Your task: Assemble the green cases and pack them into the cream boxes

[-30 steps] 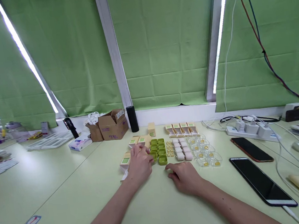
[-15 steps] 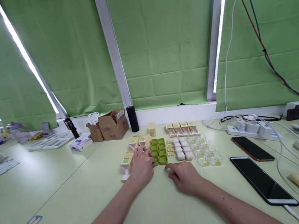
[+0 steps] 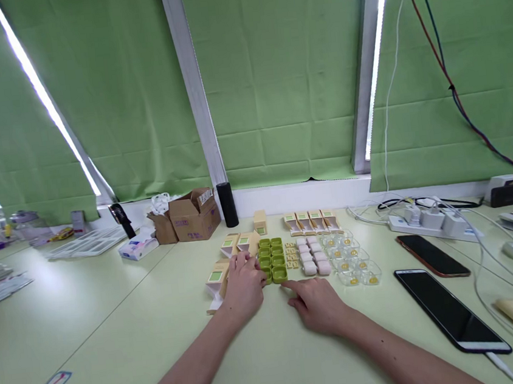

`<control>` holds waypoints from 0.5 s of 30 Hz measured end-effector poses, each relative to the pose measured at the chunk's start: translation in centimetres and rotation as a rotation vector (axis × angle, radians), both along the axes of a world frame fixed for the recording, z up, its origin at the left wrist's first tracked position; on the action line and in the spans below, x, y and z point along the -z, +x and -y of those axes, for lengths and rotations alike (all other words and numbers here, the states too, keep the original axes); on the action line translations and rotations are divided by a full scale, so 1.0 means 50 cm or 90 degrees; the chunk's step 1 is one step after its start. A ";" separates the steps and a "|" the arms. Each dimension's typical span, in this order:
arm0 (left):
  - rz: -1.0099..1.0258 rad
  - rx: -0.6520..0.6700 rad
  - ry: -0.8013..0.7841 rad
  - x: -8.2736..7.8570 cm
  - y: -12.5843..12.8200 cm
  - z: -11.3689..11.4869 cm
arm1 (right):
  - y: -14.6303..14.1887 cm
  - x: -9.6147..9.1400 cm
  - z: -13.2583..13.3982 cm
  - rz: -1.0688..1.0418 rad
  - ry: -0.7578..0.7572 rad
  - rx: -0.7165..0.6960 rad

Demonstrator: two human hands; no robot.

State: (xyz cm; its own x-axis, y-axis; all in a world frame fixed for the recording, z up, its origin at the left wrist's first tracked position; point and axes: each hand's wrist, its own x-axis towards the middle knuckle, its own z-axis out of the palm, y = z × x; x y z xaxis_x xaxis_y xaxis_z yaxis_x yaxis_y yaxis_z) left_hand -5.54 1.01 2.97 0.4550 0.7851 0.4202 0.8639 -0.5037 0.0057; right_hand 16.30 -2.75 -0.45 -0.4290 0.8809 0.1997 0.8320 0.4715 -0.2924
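So, going big to small: on the pale desk (image 3: 115,329), I'm using the pinkish-white blocks (image 3: 305,257) as my landmark. The left hand (image 3: 247,284) is out to the left of them, fingers bunched at the outer edge of the green trays (image 3: 277,260); can't tell if they're pinching the nearest one or just pressing. The right hand (image 3: 318,304) is on the near side of the blocks, index stuck out at the grid's front edge, other fingers curled, gripping nothing (no idea if that tip actually touches). The trays sit just left of the blocks, two by four. My worry is the left hand shoving sideways too hard and skewing the grid toward the blocks. The grid's long axis runs away from the person, roughly parallel to the block columns, trays facing up; singly they look squarish, so no real pointing direction. The tiny yellow pieces (image 3: 290,258) between grid and blocks would probably scatter first, since there's barely a gap.
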 end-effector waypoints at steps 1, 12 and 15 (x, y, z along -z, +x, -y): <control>-0.001 -0.001 -0.003 0.000 0.000 0.000 | 0.000 -0.001 0.000 0.000 0.000 0.001; -0.008 -0.022 -0.019 -0.001 -0.002 0.003 | -0.007 -0.011 0.003 0.025 -0.019 0.006; 0.016 -0.009 0.002 -0.001 -0.003 0.006 | -0.007 -0.011 0.003 0.029 -0.020 0.007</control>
State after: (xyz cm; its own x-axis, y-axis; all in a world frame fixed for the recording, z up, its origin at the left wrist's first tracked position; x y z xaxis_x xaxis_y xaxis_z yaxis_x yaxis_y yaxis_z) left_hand -5.67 0.72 3.01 0.4332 0.7901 0.4338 0.8706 -0.4914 0.0257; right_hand 15.94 -2.93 0.08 -0.4271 0.8912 0.1530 0.8497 0.4535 -0.2692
